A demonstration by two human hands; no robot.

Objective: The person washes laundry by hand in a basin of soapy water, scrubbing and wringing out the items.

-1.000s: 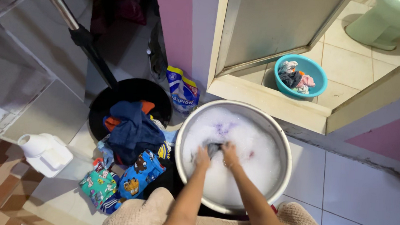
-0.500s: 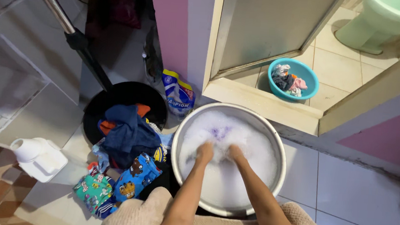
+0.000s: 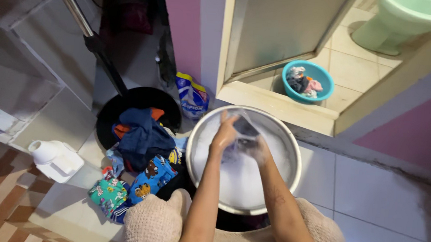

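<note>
I am watching a round metal basin full of white suds (image 3: pixel 209 136) sitting on the tiled floor (image 3: pixel 374 190), a pile of coloured clothes (image 3: pixel 141 156) lying at nine o'clock. Over it, my left hand (image 3: pixel 224 135) and right hand (image 3: pixel 258 149) are gripping a wet, greyish garment (image 3: pixel 244 130) together.

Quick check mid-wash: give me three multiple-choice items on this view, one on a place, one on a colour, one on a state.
1. Where does the white jug stand?
A. on the floor left of the clothes pile
B. inside the metal basin
C. on the step

2. What colour is the small tub past the step?
A. red
B. teal
C. black

3. What is in the metal basin?
A. nothing, dry
B. dry sand
C. sudsy water

Answers: 1 A, it stands on the tiles left of the pile. 2 B, its rim is teal. 3 C, white foam fills it around the left hand and right hand, which grip a wet cloth.
</note>
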